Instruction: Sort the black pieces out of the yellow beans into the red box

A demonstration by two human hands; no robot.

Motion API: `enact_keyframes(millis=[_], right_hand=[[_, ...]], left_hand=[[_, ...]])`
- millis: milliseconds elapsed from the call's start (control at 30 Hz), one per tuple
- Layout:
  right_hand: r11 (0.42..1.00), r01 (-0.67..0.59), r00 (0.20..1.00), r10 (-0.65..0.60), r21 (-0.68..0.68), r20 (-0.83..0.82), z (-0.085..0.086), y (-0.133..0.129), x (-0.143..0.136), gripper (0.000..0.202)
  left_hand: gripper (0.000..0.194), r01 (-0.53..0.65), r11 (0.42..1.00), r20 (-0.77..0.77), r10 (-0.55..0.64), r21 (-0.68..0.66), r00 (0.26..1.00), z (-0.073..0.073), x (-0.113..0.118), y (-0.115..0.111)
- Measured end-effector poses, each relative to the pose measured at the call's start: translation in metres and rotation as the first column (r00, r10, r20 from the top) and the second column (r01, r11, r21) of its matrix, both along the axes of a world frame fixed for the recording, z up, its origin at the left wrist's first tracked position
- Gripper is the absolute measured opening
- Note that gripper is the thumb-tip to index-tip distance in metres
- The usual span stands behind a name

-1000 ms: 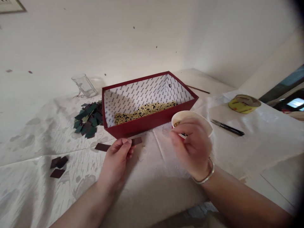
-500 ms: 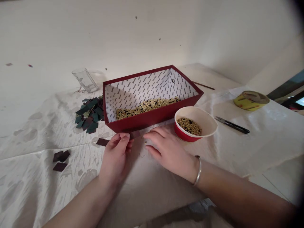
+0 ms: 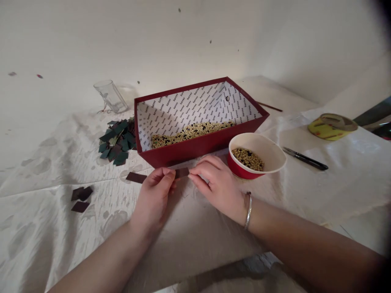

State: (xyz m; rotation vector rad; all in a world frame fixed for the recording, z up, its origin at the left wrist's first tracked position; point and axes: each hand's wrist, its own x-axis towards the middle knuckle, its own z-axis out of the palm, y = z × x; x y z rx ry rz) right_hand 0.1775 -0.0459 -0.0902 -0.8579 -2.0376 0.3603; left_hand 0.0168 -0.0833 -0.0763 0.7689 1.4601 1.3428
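My left hand [image 3: 155,191] is closed, thumb over fingers, around a thin dark brown strip [image 3: 136,177]. The strip sticks out on both sides of that hand. At its right end the thumb and forefinger of my right hand [image 3: 218,183] are pinched together on the tip. A bracelet circles the right wrist. Just behind both hands stands a dark red box [image 3: 189,150] lined with printed paper, holding many small yellow and black beads [image 3: 195,132]. Close to my right hand is a red and white bowl [image 3: 276,160] with more such beads [image 3: 249,158].
Left of the box lies a heap of dark green and brown flat pieces [image 3: 117,140], with several loose brown pieces [image 3: 81,206] nearer me. A glass [image 3: 111,97] stands behind. To the right are thread snips [image 3: 305,158], a yellow tape roll [image 3: 331,128] and a thin stick [image 3: 270,106].
My right thumb and forefinger, apart before, have come together at the strip's right end. The view has shifted slightly, so the box and bowl appear a little further right and higher.
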Motion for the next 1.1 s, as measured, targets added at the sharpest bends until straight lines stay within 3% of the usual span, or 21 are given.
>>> enact_keyframes(millis=[167,333,533,667,800,867,967,1033,1100], right_hand=[[0.992,-0.077,0.993,0.068,0.097,0.095,0.003,-0.002,-0.002,0.019],[0.996,-0.032,0.995,0.023,0.086,0.096,0.002,-0.002,0.0,0.022],[0.985,-0.073,0.975,0.036,0.16,0.221,0.005,-0.005,-0.001,0.025],[0.991,0.014,0.992,-0.031,0.133,0.12,0.006,0.0,0.003,0.022],[0.957,0.134,0.986,-0.103,0.258,-0.131,0.018,-0.002,0.018,0.01],[0.893,0.313,0.935,-0.231,0.322,-0.27,0.025,0.0,0.029,0.013],[0.75,0.583,0.796,-0.452,0.312,-0.402,0.031,0.009,0.044,0.017],[0.704,0.65,0.744,-0.512,0.288,-0.429,0.033,0.012,0.049,0.024],[0.714,0.634,0.755,-0.487,0.298,-0.438,0.033,0.01,0.048,0.029]], left_hand=[[0.019,0.165,0.986,0.006,-0.165,-0.021,0.986,0.0,0.002,-0.004],[0.02,0.162,0.987,-0.001,-0.162,-0.023,0.987,0.004,0.005,-0.004],[0.02,0.206,0.978,-0.022,-0.206,-0.022,0.978,0.002,0.002,-0.004],[0.021,0.206,0.978,-0.048,-0.207,-0.017,0.977,0.001,0.001,-0.004],[0.024,0.158,0.987,-0.031,-0.159,-0.015,0.987,0.002,0.001,-0.004],[0.024,0.112,0.993,-0.008,-0.112,-0.027,0.994,0.001,0.001,-0.003],[0.023,0.062,0.998,0.013,-0.061,-0.027,0.998,0.0,0.001,-0.001],[0.023,0.03,0.999,0.035,-0.029,-0.02,0.999,-0.001,0.001,0.0],[0.021,-0.019,1.0,0.07,0.02,-0.008,0.997,-0.002,0.001,0.001]])
